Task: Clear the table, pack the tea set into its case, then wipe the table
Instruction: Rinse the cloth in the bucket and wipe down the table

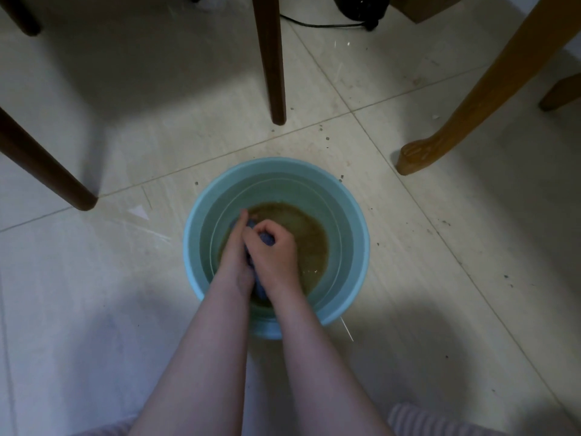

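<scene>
A light blue bucket (352, 221) stands on the tiled floor below me, with brownish water (308, 234) in its bottom. Both my hands are down inside it. My left hand (234, 253) and my right hand (272, 250) grip a bunched blue cloth (267, 240) between them, above the water. Only small parts of the cloth show between the fingers and below the wrists. No tea set or table top is in view.
Dark wooden legs (272, 64) (44, 165) stand behind and to the left of the bucket. A light wooden leg (465, 105) slants at the right. A black cable (323, 25) and a dark round base lie at the top. Crumbs dot the tiles.
</scene>
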A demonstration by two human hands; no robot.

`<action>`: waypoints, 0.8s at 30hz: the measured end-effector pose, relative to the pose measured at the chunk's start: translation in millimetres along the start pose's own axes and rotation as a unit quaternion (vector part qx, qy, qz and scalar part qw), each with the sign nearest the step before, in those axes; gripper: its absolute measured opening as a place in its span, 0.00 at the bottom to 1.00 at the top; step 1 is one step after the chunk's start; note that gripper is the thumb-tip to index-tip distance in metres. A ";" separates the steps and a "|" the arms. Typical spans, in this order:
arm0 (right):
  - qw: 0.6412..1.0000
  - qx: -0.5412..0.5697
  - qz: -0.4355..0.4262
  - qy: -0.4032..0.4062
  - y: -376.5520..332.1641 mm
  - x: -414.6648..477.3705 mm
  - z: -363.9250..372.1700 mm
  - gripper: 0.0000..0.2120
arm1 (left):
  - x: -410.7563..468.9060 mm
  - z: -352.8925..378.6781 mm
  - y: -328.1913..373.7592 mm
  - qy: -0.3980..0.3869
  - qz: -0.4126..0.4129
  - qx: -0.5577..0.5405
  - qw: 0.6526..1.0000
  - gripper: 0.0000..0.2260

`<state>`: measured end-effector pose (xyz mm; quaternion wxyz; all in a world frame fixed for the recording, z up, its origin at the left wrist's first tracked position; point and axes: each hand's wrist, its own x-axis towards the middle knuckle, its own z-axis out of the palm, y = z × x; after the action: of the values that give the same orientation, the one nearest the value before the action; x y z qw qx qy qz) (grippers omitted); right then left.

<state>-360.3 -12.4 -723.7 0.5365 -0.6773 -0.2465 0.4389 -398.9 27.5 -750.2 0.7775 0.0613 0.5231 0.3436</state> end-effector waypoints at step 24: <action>0.780 -0.611 0.098 -0.090 48.7 27.1 -35.3 0.37 | 49.8 -41.5 -3.9 0.106 0.135 0.539 0.824 0.25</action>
<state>-323.3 -23.3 -777.2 -0.0603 -0.8409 -0.4428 0.3053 -421.8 43.4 -808.9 0.5064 0.5042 0.6905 0.1123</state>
